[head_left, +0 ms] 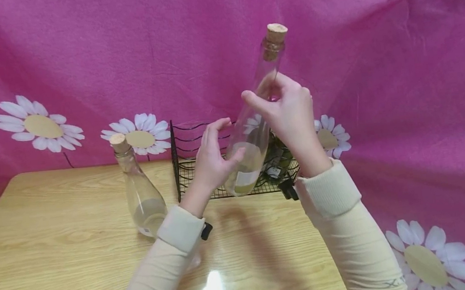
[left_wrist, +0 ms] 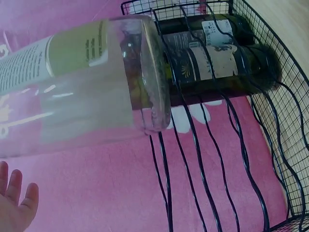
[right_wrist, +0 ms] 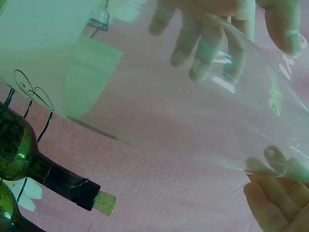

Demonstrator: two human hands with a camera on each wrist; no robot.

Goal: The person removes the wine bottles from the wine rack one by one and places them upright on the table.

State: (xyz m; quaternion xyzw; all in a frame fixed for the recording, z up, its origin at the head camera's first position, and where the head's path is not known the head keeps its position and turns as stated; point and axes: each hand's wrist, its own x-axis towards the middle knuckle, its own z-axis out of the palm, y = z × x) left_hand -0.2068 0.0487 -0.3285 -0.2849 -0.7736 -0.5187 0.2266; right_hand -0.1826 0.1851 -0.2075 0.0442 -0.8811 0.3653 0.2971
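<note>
My right hand (head_left: 290, 110) grips a clear glass bottle (head_left: 257, 135) below its neck, thumb and fingers on either side. The bottle tilts in the air, its cork (head_left: 276, 34) up and to the right, its labelled lower end toward me. Beside that lower end is my left hand (head_left: 210, 161), fingers extended and thumb overlapping the glass in the head view. Behind both hands stands a black wire rack (head_left: 176, 169). In the left wrist view, the bottle's base overlaps the rack, where dark bottles (left_wrist: 212, 63) lie on their sides.
A second corked clear bottle (head_left: 145, 192) stands upright on the wooden table (head_left: 55, 239), left of the rack. One dark green bottle (right_wrist: 63, 181) shows its corked neck. A pink cloth (head_left: 120, 48) with daisies hangs behind and to the right.
</note>
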